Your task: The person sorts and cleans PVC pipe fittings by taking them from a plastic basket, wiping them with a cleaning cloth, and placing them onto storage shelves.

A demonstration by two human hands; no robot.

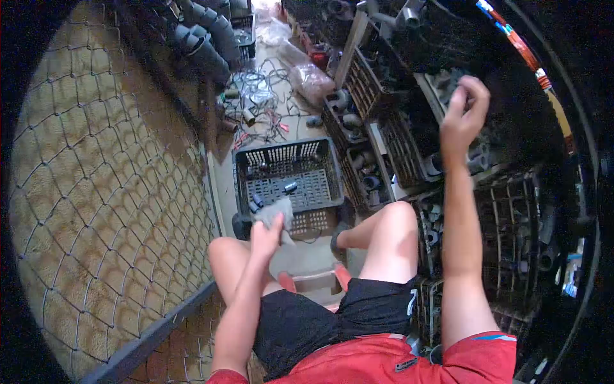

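seated worker at a rack of pipe parts, seen from the head. the left hand point(265, 233) is closed around a crumpled grey cloth point(279, 210), held low above the knee and just at the near rim of the black floor crate point(281, 148), in which a few small fittings point(289, 186) lie. the right hand point(464, 112) is raised to the rack crate point(403, 150) with fingers curled and tips pinched together; whether a part is gripped cannot be told. grey fittings point(478, 155) are seen just below that hand. it is judged that one fitting is best taken at a time, gripped across its body rather than by a lip, and lifted clear of the wire wall so that neighbouring parts are not dragged out. the cloth is best kept spread under the palm, beside the floor crate, so the part can be received without a reach across the knees
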